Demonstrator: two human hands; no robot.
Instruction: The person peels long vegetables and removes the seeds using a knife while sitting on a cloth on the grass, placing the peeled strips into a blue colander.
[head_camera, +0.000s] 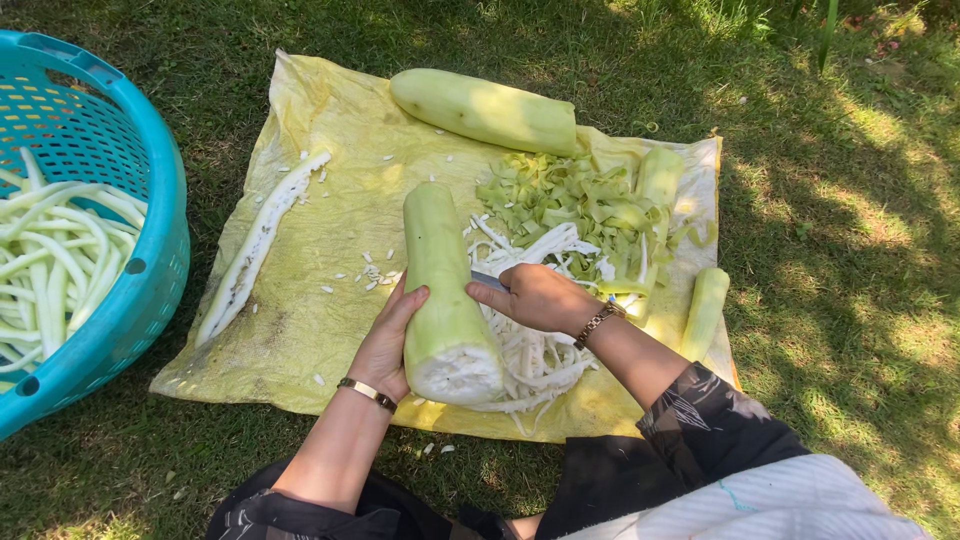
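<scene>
A peeled pale green gourd (440, 270) lies lengthwise on a yellow sheet (330, 140), its cut white end facing me. My left hand (385, 340) grips its left side near the cut end. My right hand (535, 297) holds a knife (487, 281) whose blade presses against the gourd's right side. Under my right hand lies a heap of white pith strips (535, 360).
A turquoise plastic basket (130, 280) with white gourd strips stands at the left on the grass. On the sheet lie another peeled gourd (485, 108), a pile of green peelings (570, 200), a long white core strip (255, 250) and two smaller gourd pieces (705, 310).
</scene>
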